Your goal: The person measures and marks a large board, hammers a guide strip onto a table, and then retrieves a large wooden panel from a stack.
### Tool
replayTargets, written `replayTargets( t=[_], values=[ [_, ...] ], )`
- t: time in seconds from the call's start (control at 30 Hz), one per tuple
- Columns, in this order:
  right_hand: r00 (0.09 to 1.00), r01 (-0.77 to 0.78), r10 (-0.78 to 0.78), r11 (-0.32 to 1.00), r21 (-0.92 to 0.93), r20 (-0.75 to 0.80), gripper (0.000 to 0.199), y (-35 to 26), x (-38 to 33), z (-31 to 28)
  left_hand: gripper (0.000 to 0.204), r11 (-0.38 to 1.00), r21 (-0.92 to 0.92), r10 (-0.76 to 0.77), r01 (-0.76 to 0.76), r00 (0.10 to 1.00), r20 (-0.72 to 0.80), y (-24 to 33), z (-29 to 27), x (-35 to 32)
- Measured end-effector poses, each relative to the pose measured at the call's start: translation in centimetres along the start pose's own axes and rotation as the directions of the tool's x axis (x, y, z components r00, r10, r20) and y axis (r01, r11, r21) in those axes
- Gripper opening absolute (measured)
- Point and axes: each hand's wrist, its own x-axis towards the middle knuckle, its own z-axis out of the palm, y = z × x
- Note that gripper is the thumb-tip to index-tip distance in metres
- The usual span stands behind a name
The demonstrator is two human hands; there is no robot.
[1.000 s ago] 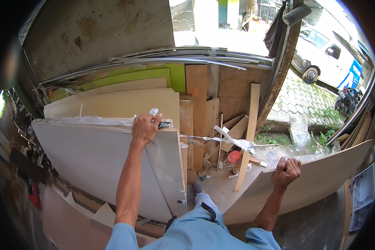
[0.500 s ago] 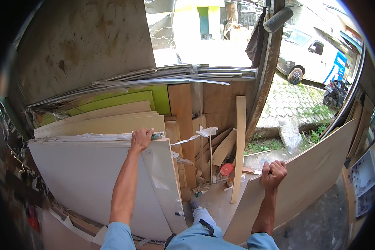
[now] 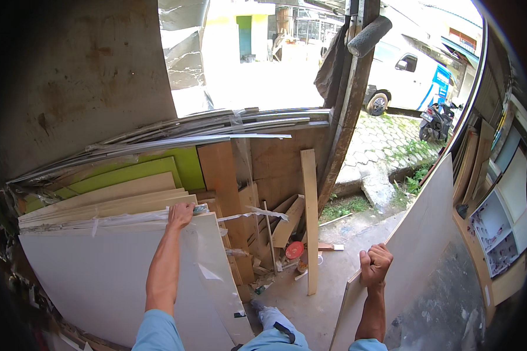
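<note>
**Handling sheet boards at a stack by an open shed front**

Standing between two boards, one hand on each; entries run left to right.

1. Stack of boards point(image 3: 99, 205), far left: pale sheets leaning on edge, a green sheet point(image 3: 129, 172) behind them, long metal strips point(image 3: 205, 126) lying across the top.
2. White board point(image 3: 99, 275), front of the stack, upright on its edge and leaning back against the rest. Loose plastic wrap runs along its top edge.
3. Left hand point(image 3: 180, 215): fingers curled over the top corner of the white board, closed on its edge. A second ago it sat lower in the view with the arm more bent; now the arm is stretched out and the corner is farther off, so the person has probably stepped back or straightened while keeping the board steady.
4. Wooden plank point(image 3: 310, 216), centre: standing upright among offcuts, with a red lid point(image 3: 294, 250) on the concrete floor point(image 3: 328, 292) beside it.
5. Right hand point(image 3: 375, 264): fist clamped on the upper edge of a large grey board point(image 3: 416, 257).
6. Grey board, right: held on edge and tilted. It stands steeper than a second ago, its top edge now rising toward the upper right, which suggests it is being tipped up and drawn away from the stack.
7. White van point(image 3: 404, 70) and a parked scooter point(image 3: 436, 120), outside, upper right.
8. Shelves point(image 3: 498, 222), far right.
</note>
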Motion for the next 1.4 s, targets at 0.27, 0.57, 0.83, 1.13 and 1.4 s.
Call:
replayTargets(
  t=[0.27, 0.57, 0.83, 1.13, 1.4],
  values=[
    [0.986, -0.107, 0.101, 0.994, 0.035, 0.131, 0.033, -0.4, 0.6, -0.4, 0.049, 0.998, -0.049, 0.045, -0.044, 0.999, 0.007, -1.5, 0.6, 1.1],
    [0.967, -0.152, 0.124, 0.982, 0.113, 0.223, 0.036, -0.4, 1.9, -2.1, 0.047, 0.949, -0.288, 0.144, -0.131, 0.989, 0.024, -2.2, -0.1, 1.1],
    [0.93, -0.197, 0.161, 0.977, 0.078, 0.329, 0.039, -1.0, 0.6, -4.2, 0.04, 0.941, -0.329, 0.102, -0.075, 0.993, 0.063, -2.7, -0.8, 2.5],
    [0.927, -0.191, 0.141, 0.975, 0.115, 0.348, 0.045, -2.7, -1.7, -7.2, 0.034, 0.982, -0.149, 0.114, -0.112, 0.993, 0.002, -2.5, -0.9, 3.4],
    [0.932, -0.154, 0.101, 0.98, 0.128, 0.349, 0.045, -4.4, -3.5, -11.2, 0.023, 0.907, -0.216, 0.176, -0.362, 0.791, -0.586, 12.2, -15.0, -3.4]
  ],
)
